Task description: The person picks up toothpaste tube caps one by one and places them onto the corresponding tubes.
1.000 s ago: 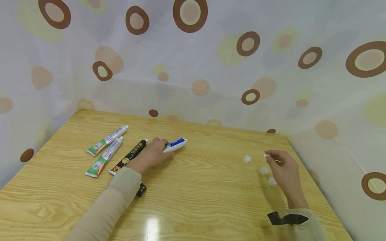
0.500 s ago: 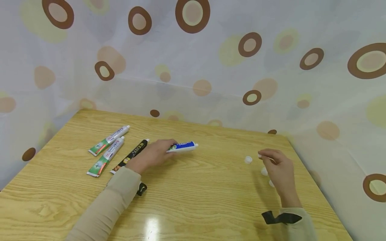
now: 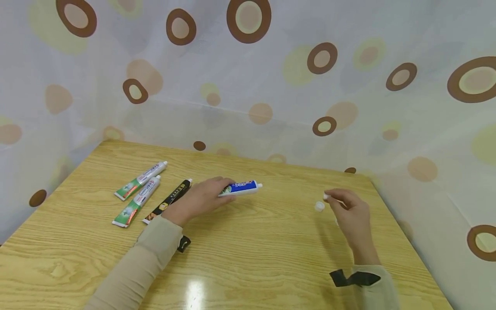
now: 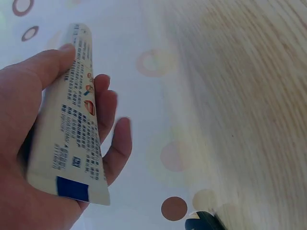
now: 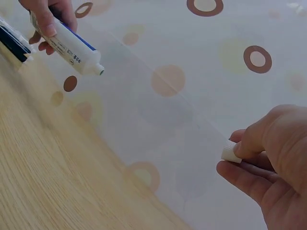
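My left hand (image 3: 205, 197) grips a blue-and-white toothpaste tube (image 3: 244, 187) above the table, its bare nozzle pointing right. In the left wrist view the thumb lies along the printed back of the tube (image 4: 79, 120), with the fingers curled round the other side. On the right, my right hand (image 3: 352, 215) pinches a small white cap (image 5: 231, 154) between thumb and fingers, held apart from the tube. Just left of that hand, another white cap (image 3: 319, 206) rests on the table. Most of a further cap is hidden behind the right hand.
Two green-and-silver toothpaste tubes (image 3: 136, 201) lie on the left of the wooden table (image 3: 248, 258). A black toothpaste tube (image 3: 168, 200) lies beside them, partly behind the left hand. A circle-patterned sheet (image 3: 232, 86) hangs along the table's back and sides.
My left hand has raised the blue-and-white tube and shifted it right, so more of it shows. The right hand has moved left with its cap, covering the caps behind it.
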The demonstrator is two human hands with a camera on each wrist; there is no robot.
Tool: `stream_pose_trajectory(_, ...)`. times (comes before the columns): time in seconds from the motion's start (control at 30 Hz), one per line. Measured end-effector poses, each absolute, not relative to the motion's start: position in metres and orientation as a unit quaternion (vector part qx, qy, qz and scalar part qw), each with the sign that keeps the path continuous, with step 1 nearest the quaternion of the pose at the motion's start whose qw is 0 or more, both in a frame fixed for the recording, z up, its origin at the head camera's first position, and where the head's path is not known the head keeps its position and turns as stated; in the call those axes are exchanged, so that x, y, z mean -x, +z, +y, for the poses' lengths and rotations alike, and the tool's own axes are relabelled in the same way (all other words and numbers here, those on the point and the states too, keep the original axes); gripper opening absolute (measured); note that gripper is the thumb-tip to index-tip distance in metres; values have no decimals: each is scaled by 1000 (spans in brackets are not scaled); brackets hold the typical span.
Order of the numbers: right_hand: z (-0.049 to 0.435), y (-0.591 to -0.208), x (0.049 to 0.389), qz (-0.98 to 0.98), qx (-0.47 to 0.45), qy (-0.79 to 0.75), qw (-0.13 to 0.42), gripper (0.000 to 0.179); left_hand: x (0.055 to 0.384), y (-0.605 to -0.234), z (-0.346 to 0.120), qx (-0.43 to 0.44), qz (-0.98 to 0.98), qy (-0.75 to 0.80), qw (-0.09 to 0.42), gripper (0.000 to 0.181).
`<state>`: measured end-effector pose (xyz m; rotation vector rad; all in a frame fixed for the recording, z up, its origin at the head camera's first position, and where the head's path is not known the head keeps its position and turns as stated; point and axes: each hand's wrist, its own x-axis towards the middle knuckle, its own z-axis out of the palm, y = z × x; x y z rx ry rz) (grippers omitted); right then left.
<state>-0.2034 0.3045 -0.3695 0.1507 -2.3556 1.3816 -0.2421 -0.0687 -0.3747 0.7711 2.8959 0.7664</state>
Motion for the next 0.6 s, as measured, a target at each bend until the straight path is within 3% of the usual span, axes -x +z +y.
stream_pose_trajectory(0.6,286,-364,207,-820,-73,532,197,21,235,-369,-67,-311,922,218,-71,44)
